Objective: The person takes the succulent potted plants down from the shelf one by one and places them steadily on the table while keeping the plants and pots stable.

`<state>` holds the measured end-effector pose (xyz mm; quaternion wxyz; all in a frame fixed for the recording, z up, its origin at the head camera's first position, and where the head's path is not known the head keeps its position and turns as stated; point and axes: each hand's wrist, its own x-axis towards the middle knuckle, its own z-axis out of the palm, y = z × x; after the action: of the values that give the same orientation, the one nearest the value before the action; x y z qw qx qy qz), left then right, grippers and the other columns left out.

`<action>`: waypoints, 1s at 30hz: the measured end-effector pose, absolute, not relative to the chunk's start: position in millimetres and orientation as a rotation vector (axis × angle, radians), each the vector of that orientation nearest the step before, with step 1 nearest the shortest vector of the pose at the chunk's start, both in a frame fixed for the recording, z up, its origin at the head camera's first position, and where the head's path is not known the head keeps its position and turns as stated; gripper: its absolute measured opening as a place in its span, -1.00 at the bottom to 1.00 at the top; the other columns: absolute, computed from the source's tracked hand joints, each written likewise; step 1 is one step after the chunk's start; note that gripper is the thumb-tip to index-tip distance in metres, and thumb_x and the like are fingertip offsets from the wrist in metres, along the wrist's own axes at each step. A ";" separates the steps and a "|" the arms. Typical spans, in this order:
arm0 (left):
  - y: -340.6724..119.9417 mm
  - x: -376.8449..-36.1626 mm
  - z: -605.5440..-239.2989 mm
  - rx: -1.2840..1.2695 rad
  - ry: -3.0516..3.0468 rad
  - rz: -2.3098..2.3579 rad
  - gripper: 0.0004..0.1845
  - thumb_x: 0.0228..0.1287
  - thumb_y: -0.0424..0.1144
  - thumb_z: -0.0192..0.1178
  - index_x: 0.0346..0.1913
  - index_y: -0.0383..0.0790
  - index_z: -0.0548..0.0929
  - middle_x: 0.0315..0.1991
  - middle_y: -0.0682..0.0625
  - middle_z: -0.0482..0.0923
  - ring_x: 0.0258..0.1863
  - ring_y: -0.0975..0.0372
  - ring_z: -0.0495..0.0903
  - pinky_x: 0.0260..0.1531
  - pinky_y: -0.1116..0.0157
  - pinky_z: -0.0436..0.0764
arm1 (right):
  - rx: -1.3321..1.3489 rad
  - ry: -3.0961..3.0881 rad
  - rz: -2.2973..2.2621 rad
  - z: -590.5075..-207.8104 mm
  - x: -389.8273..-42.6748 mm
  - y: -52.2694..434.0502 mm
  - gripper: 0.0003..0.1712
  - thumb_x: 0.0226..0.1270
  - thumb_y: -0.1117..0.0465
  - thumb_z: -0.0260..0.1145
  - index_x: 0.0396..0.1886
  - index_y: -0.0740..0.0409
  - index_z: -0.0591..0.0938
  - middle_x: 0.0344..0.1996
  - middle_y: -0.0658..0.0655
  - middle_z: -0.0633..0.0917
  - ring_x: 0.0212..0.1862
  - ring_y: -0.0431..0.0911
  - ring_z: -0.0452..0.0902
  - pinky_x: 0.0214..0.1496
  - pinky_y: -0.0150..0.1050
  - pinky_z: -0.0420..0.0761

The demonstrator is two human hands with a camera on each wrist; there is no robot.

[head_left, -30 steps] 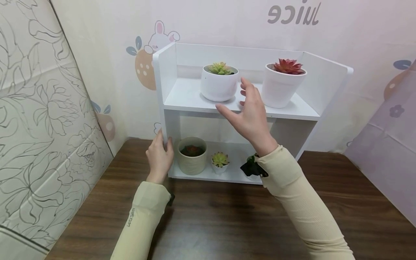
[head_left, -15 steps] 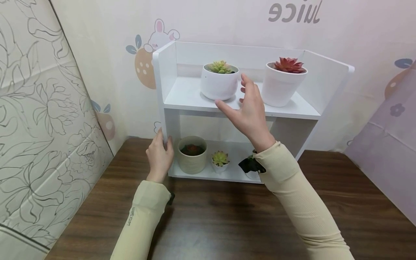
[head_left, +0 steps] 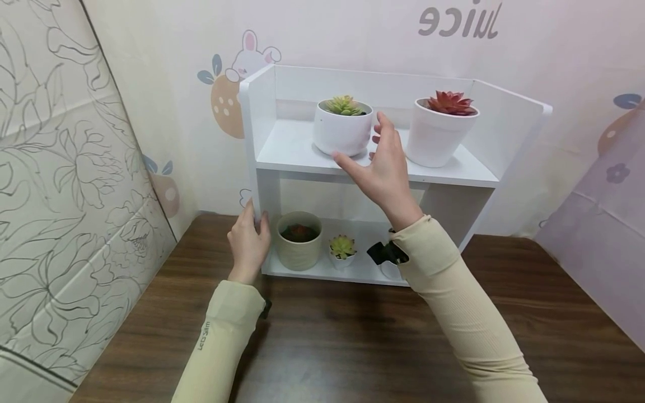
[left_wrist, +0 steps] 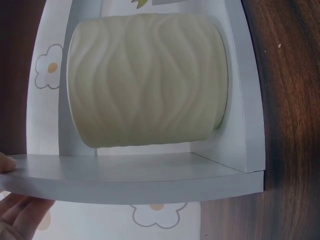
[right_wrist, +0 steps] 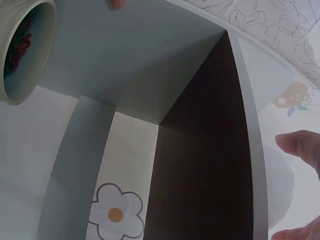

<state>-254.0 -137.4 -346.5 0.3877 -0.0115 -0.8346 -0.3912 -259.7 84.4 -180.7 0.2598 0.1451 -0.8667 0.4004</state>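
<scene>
The central shelf (head_left: 293,146) and white pot (head_left: 340,131) look smooth; the lower-right sleeve (head_left: 468,308) is ribbed cloth. The table (head_left: 322,352) below shows glossy wood grain.

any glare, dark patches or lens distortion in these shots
Head view: soft glare on the brown tabletop, faint shadow under the white pot with the green succulent; left wrist view: the rack's side panel looks bowed, probably lens distortion; right wrist view: the upper shelf's underside sits in deep shade.

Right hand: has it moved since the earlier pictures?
Yes: against the shelf, the right hand has shifted slightly up and left in the head view.
</scene>
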 end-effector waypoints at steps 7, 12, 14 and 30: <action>-137.6 -253.5 -346.4 -0.034 -2.124 -1.000 -0.55 0.37 -0.29 0.08 0.25 -0.44 0.43 0.03 -0.37 0.58 -0.02 -0.18 0.62 -0.10 -0.18 0.52 | 0.397 -2.352 1.077 -177.0 -259.5 82.7 0.12 0.09 -0.05 0.44 0.50 0.20 0.03 0.40 0.19 0.24 0.37 0.02 0.25 0.27 -0.13 0.43; -137.7 -253.1 -346.5 -0.031 -2.134 -1.001 -0.55 0.37 -0.29 0.08 0.26 -0.42 0.42 0.04 -0.37 0.58 -0.02 -0.18 0.62 -0.10 -0.19 0.51 | 0.410 -2.350 1.087 -175.8 -262.3 81.8 0.12 0.09 -0.05 0.44 0.49 0.22 0.03 0.40 0.21 0.24 0.37 0.03 0.26 0.31 -0.14 0.38; -137.8 -253.0 -346.5 -0.030 -2.138 -1.001 -0.55 0.37 -0.29 0.09 0.26 -0.41 0.42 0.05 -0.37 0.58 -0.02 -0.19 0.62 -0.10 -0.19 0.51 | 0.408 -2.354 1.092 -175.8 -263.6 81.7 0.13 0.08 -0.06 0.44 0.49 0.22 0.03 0.39 0.22 0.24 0.35 0.04 0.28 0.32 -0.13 0.36; -137.2 -252.2 -346.3 -0.017 -2.149 -1.008 -0.54 0.37 -0.27 0.09 0.26 -0.43 0.42 0.07 -0.37 0.57 0.00 -0.18 0.61 -0.06 -0.19 0.50 | 0.349 -2.419 1.103 -171.2 -270.3 81.1 0.21 0.04 -0.14 0.45 0.51 0.17 -0.03 0.37 0.22 0.26 0.33 0.05 0.29 0.33 -0.08 0.32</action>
<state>-252.2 -137.2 -346.3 0.3748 -0.0068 -0.8394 -0.3936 -270.3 81.1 -171.2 0.2281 0.1268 -0.8784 0.4004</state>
